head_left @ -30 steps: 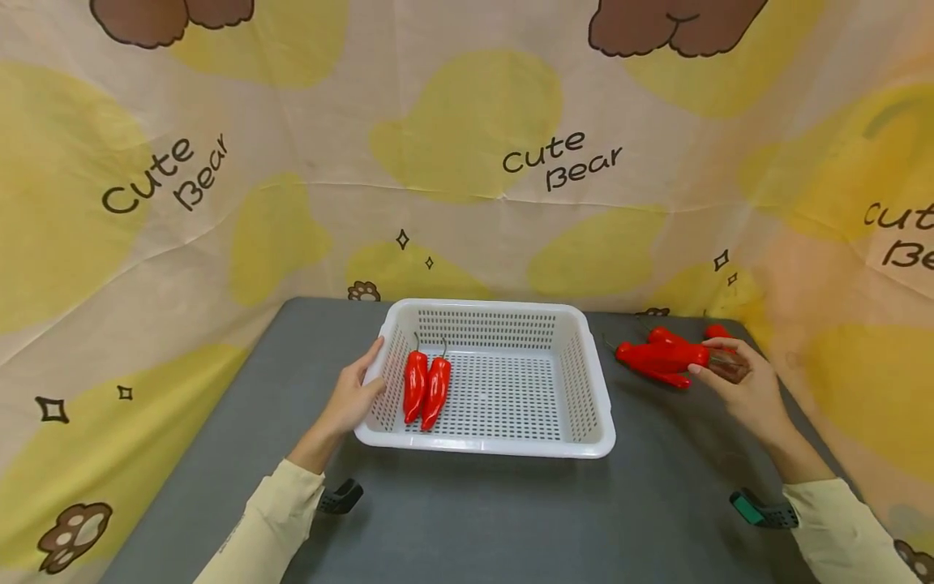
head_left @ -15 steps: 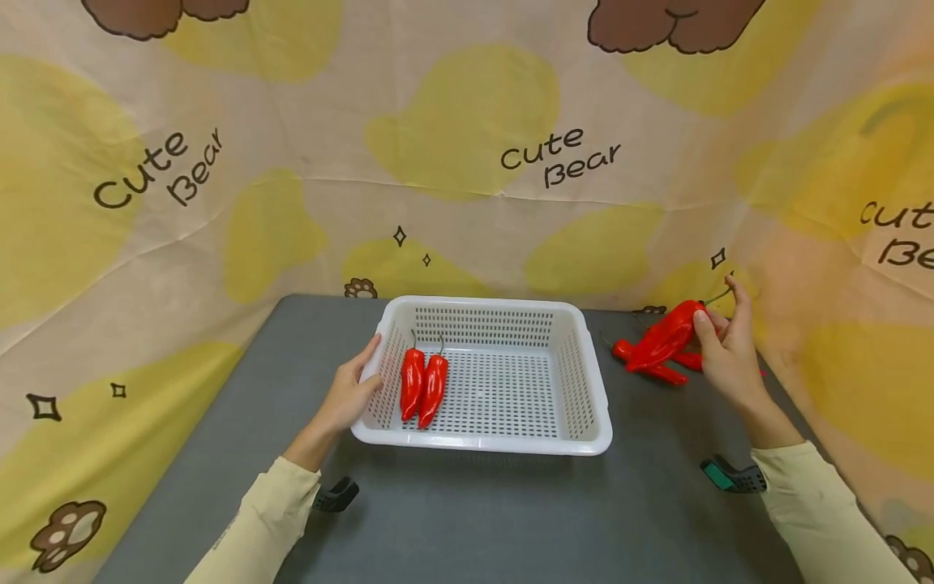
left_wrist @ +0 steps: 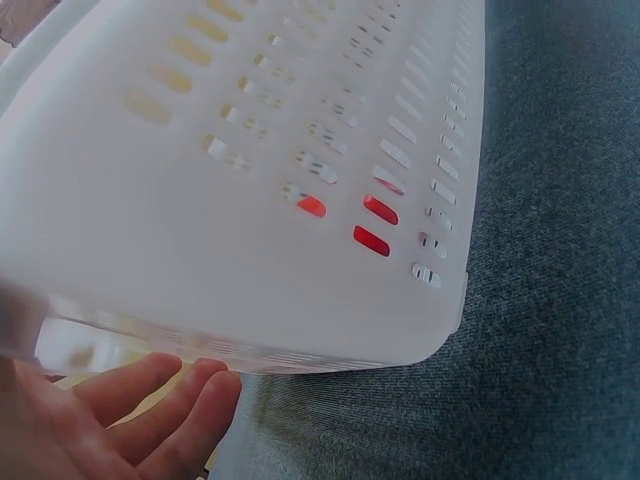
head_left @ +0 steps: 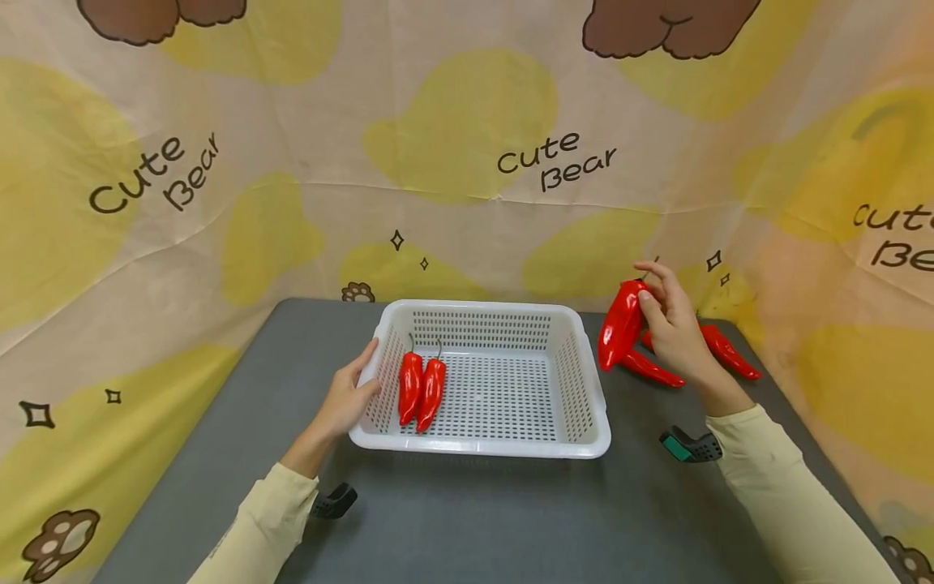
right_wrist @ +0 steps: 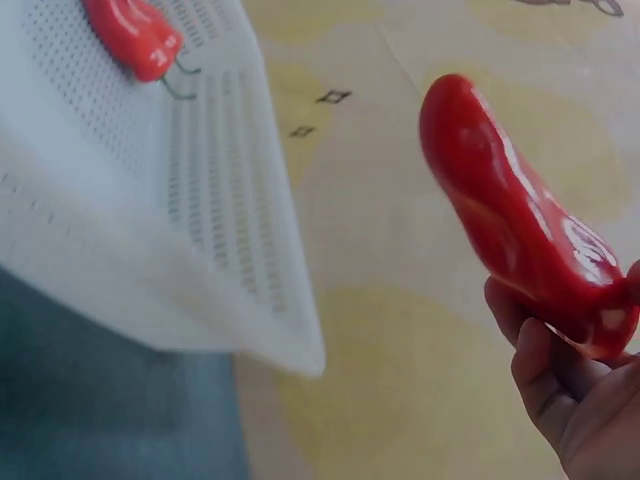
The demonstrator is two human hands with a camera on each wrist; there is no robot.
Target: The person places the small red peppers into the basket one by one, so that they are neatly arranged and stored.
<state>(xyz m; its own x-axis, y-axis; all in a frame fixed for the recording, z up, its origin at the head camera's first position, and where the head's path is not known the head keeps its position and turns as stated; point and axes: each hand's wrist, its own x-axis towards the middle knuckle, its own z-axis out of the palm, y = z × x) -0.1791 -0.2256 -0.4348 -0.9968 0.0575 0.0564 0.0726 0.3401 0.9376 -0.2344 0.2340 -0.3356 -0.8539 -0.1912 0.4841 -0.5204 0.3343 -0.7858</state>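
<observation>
While your left hand [head_left: 349, 399] rests flat-fingered on the basket [head_left: 481, 444], keep your right hand [head_left: 674, 324] pinching the pepper [head_left: 620, 328]; lower it tip-first beside the two peppers [head_left: 420, 391].

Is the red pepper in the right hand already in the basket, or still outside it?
Outside. The right hand holds the red pepper in the air, beyond the right rim of the white basket.

Right wrist view: right hand [right_wrist: 585, 400] at lower right corner, fingers curled round the stem end of a glossy red pepper [right_wrist: 515, 220], tip pointing up-left. White perforated basket [right_wrist: 200, 250] fills the left side, tilted in frame. One red pepper in basket [right_wrist: 135, 35] near top edge, stem visible. Yellow-patterned backdrop [right_wrist: 400, 120] behind.
</observation>
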